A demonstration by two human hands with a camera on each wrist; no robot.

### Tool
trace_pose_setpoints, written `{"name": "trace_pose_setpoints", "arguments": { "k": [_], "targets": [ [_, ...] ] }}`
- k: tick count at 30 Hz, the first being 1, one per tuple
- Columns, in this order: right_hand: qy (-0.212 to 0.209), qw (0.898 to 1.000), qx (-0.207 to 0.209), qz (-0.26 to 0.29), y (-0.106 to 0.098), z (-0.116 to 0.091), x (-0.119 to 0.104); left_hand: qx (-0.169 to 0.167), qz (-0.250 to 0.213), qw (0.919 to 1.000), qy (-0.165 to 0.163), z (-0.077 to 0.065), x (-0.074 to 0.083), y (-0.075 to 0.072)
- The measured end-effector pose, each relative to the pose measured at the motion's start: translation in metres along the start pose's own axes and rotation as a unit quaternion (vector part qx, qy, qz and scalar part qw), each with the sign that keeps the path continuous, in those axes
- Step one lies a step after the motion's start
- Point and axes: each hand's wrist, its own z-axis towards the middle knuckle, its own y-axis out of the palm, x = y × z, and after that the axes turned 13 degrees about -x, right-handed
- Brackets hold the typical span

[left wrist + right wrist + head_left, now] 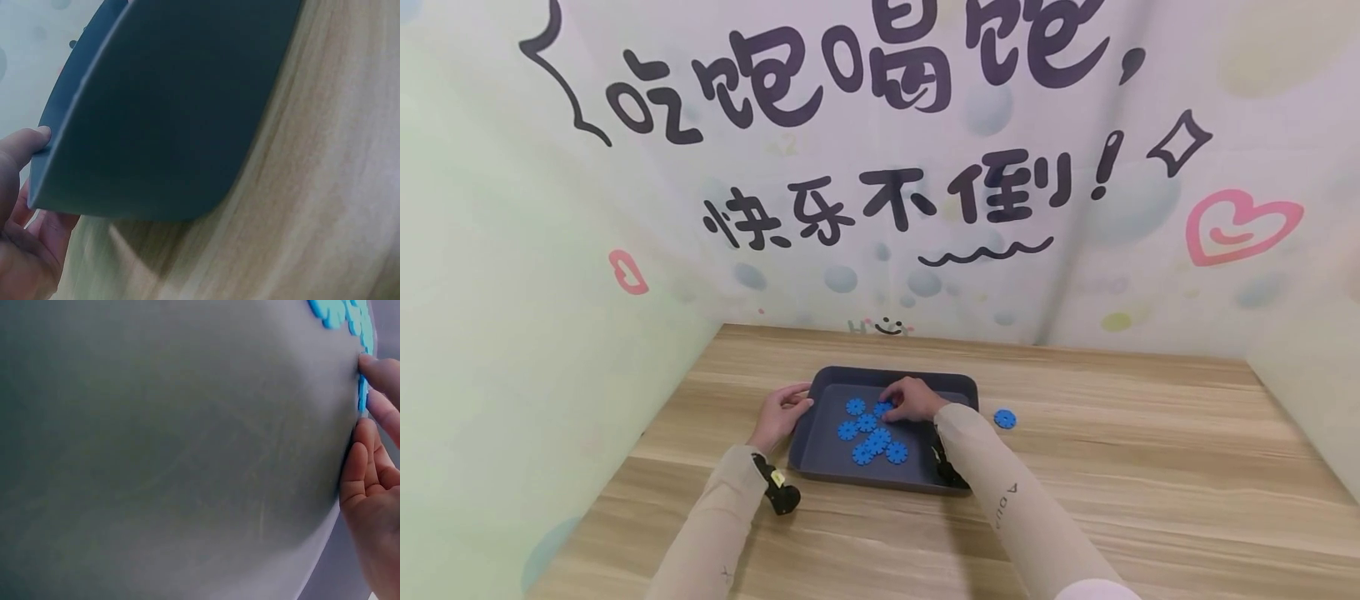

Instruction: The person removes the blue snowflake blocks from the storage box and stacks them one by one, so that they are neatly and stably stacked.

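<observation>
Blue and apparently light, stiff and rim-graspable, a notched disc sits pinched in the right hand within a dark grey tray, near similar discs. The left hand grips the tray's side; another disc lies on the wood-grain table.

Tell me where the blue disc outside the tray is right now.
In the head view, the lone blue disc lies on the wooden table, just past the right end of the tray, to the right of the right hand.
</observation>
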Motion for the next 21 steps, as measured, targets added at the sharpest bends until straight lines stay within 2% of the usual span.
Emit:
{"name": "trace_pose_setpoints", "arguments": {
  "k": [14,21],
  "targets": [
    [-0.019,1.0,0.001,-0.017,-0.007,-0.002,0.002,-0.001,-0.003,1.0,-0.001,0.004,-0.007,0.001],
    [-0.082,0.996,0.003,-0.026,-0.015,-0.008,-0.005,-0.005,-0.005,1.0,-0.003,0.003,-0.005,0.001]
  ]
}}
